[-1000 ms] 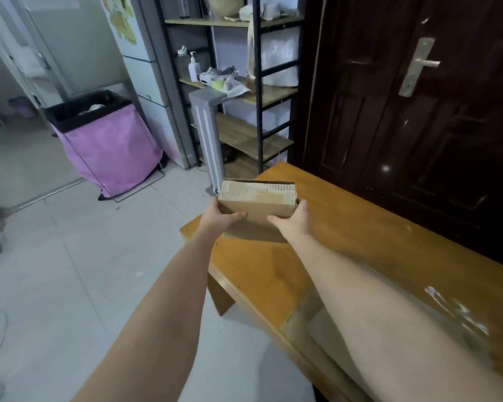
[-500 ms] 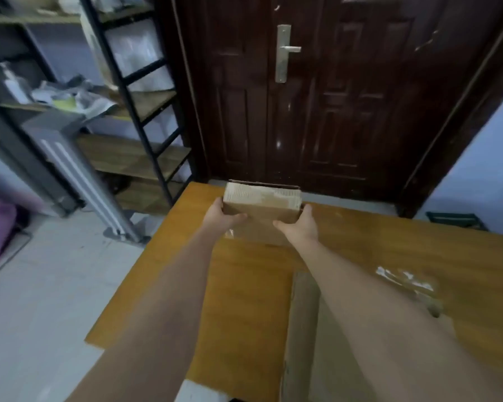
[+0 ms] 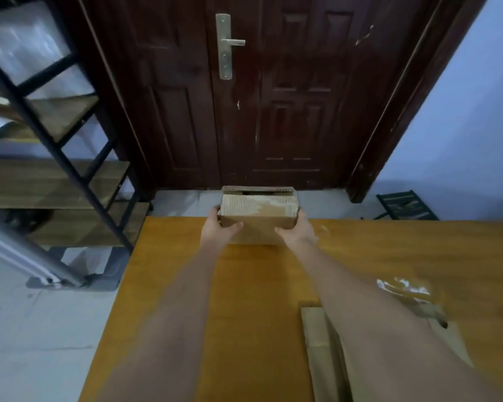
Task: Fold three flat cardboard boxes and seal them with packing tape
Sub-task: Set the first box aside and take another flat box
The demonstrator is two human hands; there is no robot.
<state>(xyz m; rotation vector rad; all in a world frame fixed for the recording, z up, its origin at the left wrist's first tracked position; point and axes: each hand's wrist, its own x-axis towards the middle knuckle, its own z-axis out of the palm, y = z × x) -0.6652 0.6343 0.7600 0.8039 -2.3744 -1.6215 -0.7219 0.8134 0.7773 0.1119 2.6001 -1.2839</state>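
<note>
Holding a folded box (image 3: 259,211) at arm's length, both hands clamp its ends over the far edge of the table (image 3: 186,285). Left of the hands stands a shelf (image 3: 70,181). The left hand (image 3: 219,227) grips the box's left end, thumb on the near face; the right hand (image 3: 295,229) grips the right end likewise. The box's top seam shows a dark gap, so sealing looks incomplete, though any tape on it cannot be told. Below the right forearm lies flat cardboard (image 3: 317,343), apparently unfolded stock; beside it, further right, sits what may be a tape roll (image 3: 404,291). At least one box remains to fold. Compared with half a second earlier, the view has swung right and the door (image 3: 273,97) sits centred; the grip is unchanged.
</note>
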